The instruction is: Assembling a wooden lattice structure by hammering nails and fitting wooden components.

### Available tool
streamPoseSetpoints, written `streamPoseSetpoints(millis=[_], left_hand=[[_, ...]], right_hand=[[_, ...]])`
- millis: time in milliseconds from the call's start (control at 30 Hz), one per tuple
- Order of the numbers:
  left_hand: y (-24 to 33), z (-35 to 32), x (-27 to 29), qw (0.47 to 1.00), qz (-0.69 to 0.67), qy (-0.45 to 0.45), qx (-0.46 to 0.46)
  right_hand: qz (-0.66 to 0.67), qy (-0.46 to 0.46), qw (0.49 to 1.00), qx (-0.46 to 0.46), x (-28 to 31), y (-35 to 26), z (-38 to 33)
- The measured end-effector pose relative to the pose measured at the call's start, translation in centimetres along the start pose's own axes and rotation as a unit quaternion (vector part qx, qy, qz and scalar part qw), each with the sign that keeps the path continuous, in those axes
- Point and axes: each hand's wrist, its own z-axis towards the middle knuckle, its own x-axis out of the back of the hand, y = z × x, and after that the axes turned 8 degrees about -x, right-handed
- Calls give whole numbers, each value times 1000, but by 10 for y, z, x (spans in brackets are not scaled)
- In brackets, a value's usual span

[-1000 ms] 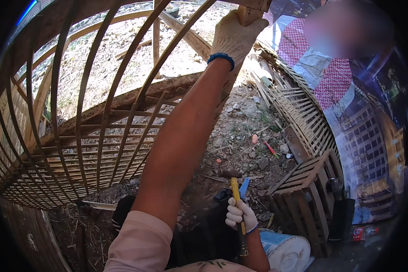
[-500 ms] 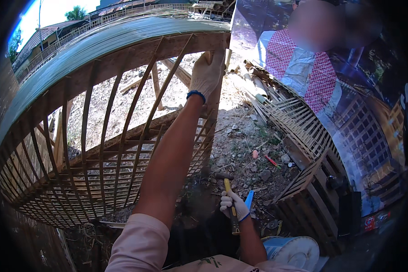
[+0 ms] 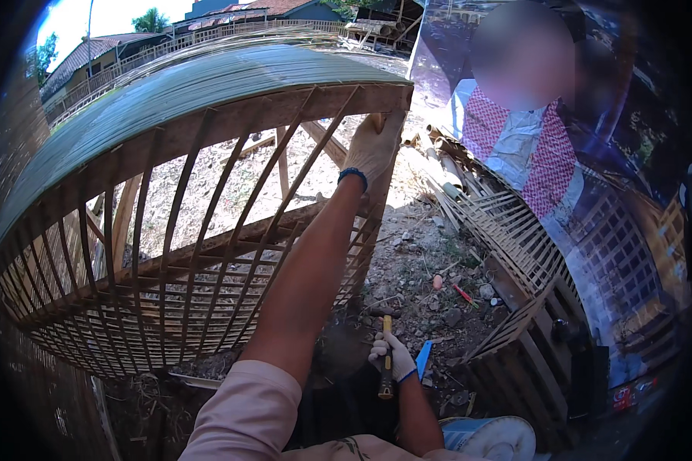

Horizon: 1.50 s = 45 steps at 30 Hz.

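A large slatted wooden frame (image 3: 231,111), like a cage, fills the left side, with thin strips running across its open side and pale strips over its top. Up at its near right corner, my left hand (image 3: 370,146), in a whitish work glove with a dark blue band at the wrist, is closed around the corner post. Lower down, my right hand (image 3: 393,358), also gloved, grips a hammer (image 3: 386,338) by its yellow and black handle. The hammer's dark head points away from me, above the ground. A blue blade-like tool (image 3: 423,356) lies just beyond the right hand.
A wooden slatted crate (image 3: 523,346) stands at the right, near a bamboo lattice panel (image 3: 507,230) and bamboo poles (image 3: 444,165). A printed banner (image 3: 592,207) hangs behind them. A white and blue bucket (image 3: 500,439) sits close by my right arm. A red tool (image 3: 464,295) lies on stony ground.
The frame and my left hand on it now appear slightly lower and further right in the picture. The hammer has turned a little more upright in my right hand. Both grips stay.
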Motion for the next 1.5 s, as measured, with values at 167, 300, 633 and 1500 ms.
streamPoseSetpoints(millis=[167,300,633,1500], left_hand=[[4,-15,10,994,96,36,26],[-30,-63,-32,993,91,73,13],[-56,-430,130,974,12,50,219],[158,-878,283,327,511,298,737]], right_hand=[[-55,30,998,19,-8,-1,5],[32,-70,997,-32,-19,-8,-19],[-32,-100,993,-45,-34,-3,-33],[-179,16,981,-68,-20,-37,13]])
